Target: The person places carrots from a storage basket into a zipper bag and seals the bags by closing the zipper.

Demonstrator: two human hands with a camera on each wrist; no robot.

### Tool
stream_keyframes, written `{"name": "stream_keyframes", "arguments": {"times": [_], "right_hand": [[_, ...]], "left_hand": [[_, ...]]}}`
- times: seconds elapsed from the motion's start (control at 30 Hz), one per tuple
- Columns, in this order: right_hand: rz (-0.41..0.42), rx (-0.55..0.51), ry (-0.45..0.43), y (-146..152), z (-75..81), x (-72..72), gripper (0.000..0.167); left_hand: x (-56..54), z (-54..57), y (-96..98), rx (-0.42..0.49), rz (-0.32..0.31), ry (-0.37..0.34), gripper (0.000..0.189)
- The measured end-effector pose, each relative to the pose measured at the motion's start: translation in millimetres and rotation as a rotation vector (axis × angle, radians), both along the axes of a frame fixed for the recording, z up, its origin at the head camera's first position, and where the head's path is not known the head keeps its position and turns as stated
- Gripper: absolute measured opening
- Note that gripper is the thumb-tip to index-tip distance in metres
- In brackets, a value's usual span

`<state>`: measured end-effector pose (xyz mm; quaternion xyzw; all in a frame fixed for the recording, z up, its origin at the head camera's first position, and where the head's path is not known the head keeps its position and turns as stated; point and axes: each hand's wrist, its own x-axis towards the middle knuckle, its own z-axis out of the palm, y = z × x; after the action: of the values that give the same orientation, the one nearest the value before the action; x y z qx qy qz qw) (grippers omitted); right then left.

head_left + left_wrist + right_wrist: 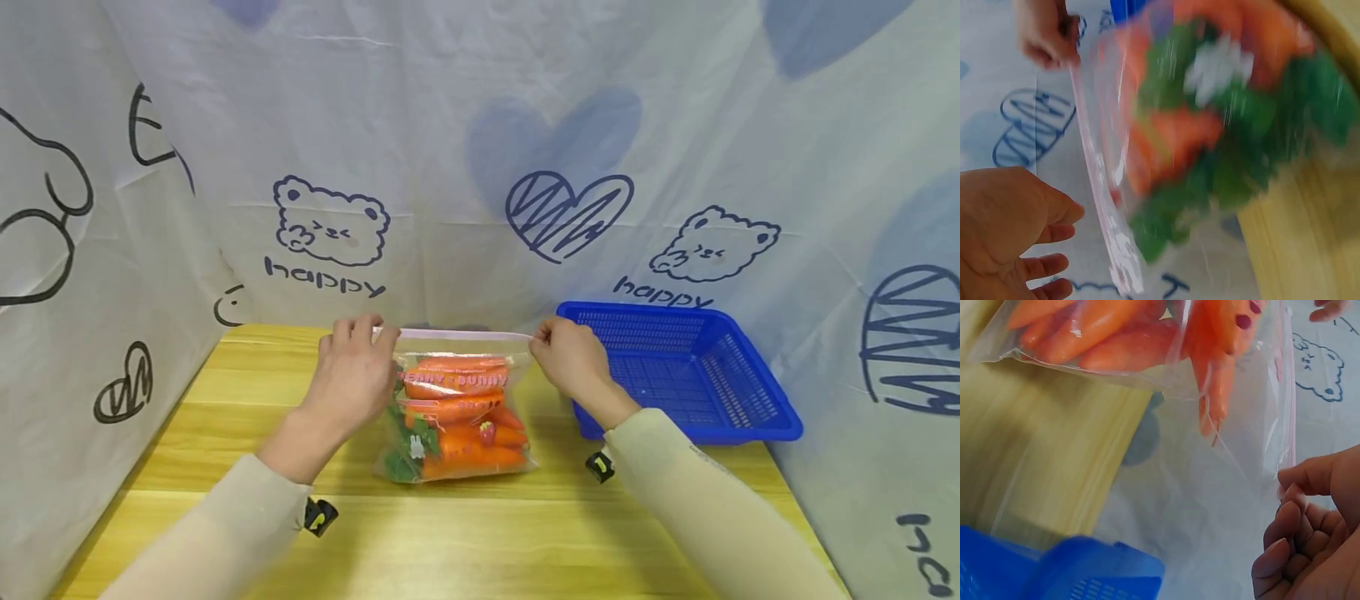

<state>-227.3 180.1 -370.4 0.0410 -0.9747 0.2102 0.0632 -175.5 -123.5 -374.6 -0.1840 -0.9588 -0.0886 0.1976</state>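
A clear zip bag (459,423) with a pink seal strip and printed lettering stands in the middle of the table. Inside it are several orange carrots (1129,347) and dark green leaves (1229,150). My right hand (573,357) pinches the right end of the strip between thumb and curled fingers. At the other end is my left hand (354,367), overlapping the strip in the head view. The left wrist view shows that hand's fingers (1050,265) extended, with a gap between them and the strip. The bag is blurred there.
A blue plastic basket (757,432) with slotted walls stands to the right of the bag, near my right forearm. Behind the wooden table (457,542) hangs a white cloth (442,125) with bear and heart drawings, which also covers both sides.
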Motion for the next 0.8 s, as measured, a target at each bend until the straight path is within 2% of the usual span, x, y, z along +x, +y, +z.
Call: {"name": "stream_keyframes", "arguments": {"times": [0.07, 0.17, 0.27, 0.37, 0.47, 0.6, 0.8], "right_hand": [[-0.017, -0.004, -0.011, -3.5, -2.8, -5.7, 0.014], [-0.028, -0.007, -0.016, -6.6, -8.6, -13.0, 0.014], [-0.019, -0.024, -0.012, -9.0, -16.2, -18.1, 0.017], [0.005, -0.052, -0.005, -10.6, -24.7, -18.0, 0.029], [0.048, -0.081, -0.011, -13.9, -32.7, -11.5, 0.04], [0.114, -0.111, -0.031, -22.4, -45.8, 4.3, 0.043], [0.292, -0.073, -0.032, -39.4, -79.7, 25.9, 0.054]], "left_hand": [[3.4, -4.8, 8.4, -0.001, -0.015, 0.007, 0.035], [7.3, -12.3, 18.3, -0.011, -0.037, -0.018, 0.032], [8.1, -22.0, 24.8, -0.031, -0.056, -0.075, 0.036], [6.3, -33.6, 30.5, -0.054, -0.072, -0.158, 0.043], [3.6, -44.1, 35.1, -0.06, -0.082, -0.224, 0.049], [0.0, -55.2, 37.6, -0.048, -0.094, -0.272, 0.054], [-2.6, -69.3, 37.2, -0.05, -0.073, -0.347, 0.057]]}}
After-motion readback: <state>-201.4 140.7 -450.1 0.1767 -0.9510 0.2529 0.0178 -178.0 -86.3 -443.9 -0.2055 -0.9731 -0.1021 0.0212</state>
